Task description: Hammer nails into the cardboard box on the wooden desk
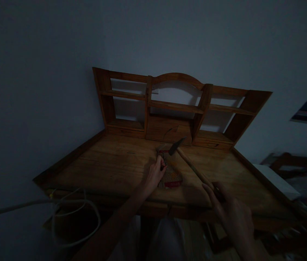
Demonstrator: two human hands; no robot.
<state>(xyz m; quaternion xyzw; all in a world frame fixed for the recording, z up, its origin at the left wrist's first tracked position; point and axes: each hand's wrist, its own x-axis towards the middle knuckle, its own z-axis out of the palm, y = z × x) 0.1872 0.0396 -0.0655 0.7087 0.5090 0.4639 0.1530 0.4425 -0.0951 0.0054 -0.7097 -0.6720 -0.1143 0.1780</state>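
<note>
A hammer with a long wooden handle (194,167) and a dark metal head (177,145) is held in my right hand (233,214), whose fingers wrap round the handle's lower end. The hammer's head hangs just to the right of and above my left hand (156,172). The fingers of my left hand are pinched on a thin dark object (163,156), too small and dim to identify. Beneath them, a patterned packet with red edges (173,177) lies on the wooden desk (115,163).
A wooden shelf unit (175,107) with small drawers stands along the desk's back edge, against the wall. A pale cable (96,214) loops by the desk's front left. To the right are a white surface (275,179) and a wooden chair (297,162).
</note>
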